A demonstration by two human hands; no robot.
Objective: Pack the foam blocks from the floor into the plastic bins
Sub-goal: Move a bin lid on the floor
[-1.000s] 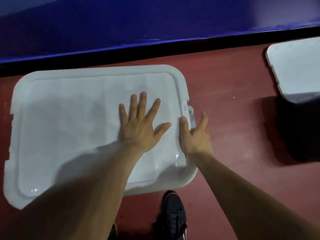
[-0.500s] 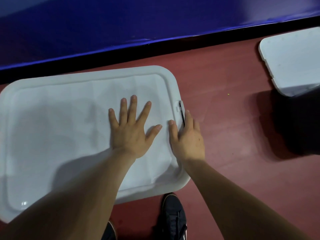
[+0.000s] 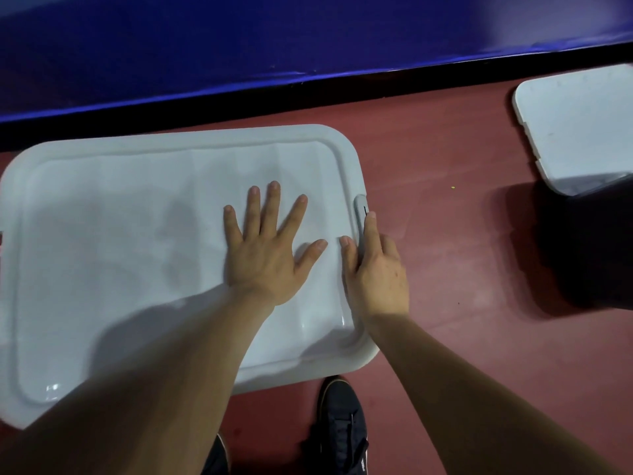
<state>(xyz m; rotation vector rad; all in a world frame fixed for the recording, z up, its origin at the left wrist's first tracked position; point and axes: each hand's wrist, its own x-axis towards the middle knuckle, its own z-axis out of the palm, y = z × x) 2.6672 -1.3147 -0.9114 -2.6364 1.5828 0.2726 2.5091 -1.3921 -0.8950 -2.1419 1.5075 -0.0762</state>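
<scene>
Head view: pressing flat on white bin lid (image 3: 120,234) with left hand (image 3: 263,255), fingers straight, spread, gripping nothing. Grasping that lid's right rim with right hand (image 3: 376,272), thumb on top, forefinger straight along grey clip (image 3: 359,210), other fingers curled. Resting on red floor (image 3: 445,269) near blue wall (image 3: 308,36), with second white lid (image 3: 575,132) well apart at far right and black shoe (image 3: 342,430) just beside near edge.
</scene>
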